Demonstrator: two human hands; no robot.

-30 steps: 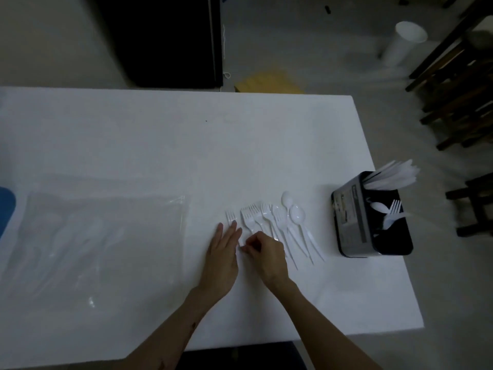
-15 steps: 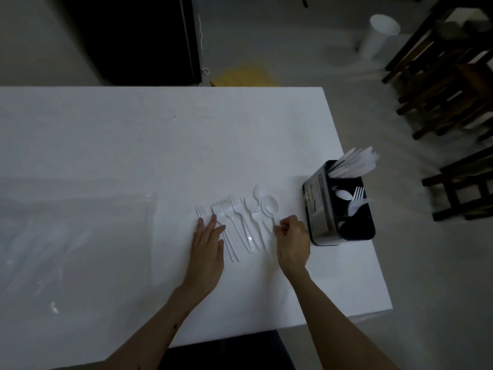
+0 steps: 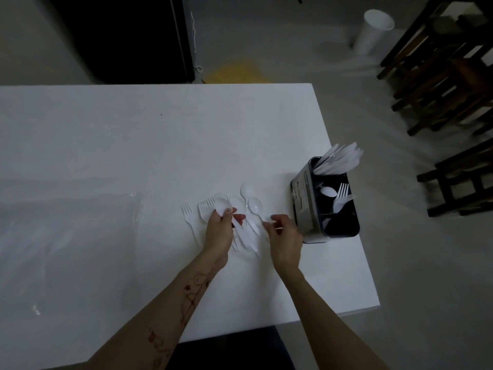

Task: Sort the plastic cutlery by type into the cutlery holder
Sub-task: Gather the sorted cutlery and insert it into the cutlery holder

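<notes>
Several white plastic forks point(image 3: 205, 208) and spoons point(image 3: 247, 189) lie in a row on the white table point(image 3: 133, 134), in front of me. My left hand point(image 3: 219, 232) is closed around a spoon point(image 3: 222, 205) whose bowl sticks up above the fingers. Just to the right, my right hand point(image 3: 285, 235) pinches the handle end of another spoon point(image 3: 255, 205) that lies on the table. The black cutlery holder point(image 3: 302, 198) stands near the table's right edge. Knives point(image 3: 340, 161) fill its far compartment, and a spoon and forks point(image 3: 342, 194) stand in the middle one.
A crumpled clear plastic bag point(image 3: 66, 236) lies on the left of the table. The table's right edge runs close behind the holder. On the floor beyond are a white bin point(image 3: 373, 30), dark wooden chairs point(image 3: 448, 84) and a yellow sheet point(image 3: 237, 73).
My left hand was flat on the fork handles and now holds a raised spoon. My right hand stays near the holder, fingers now pinched on a spoon handle. The camera has shifted slightly.
</notes>
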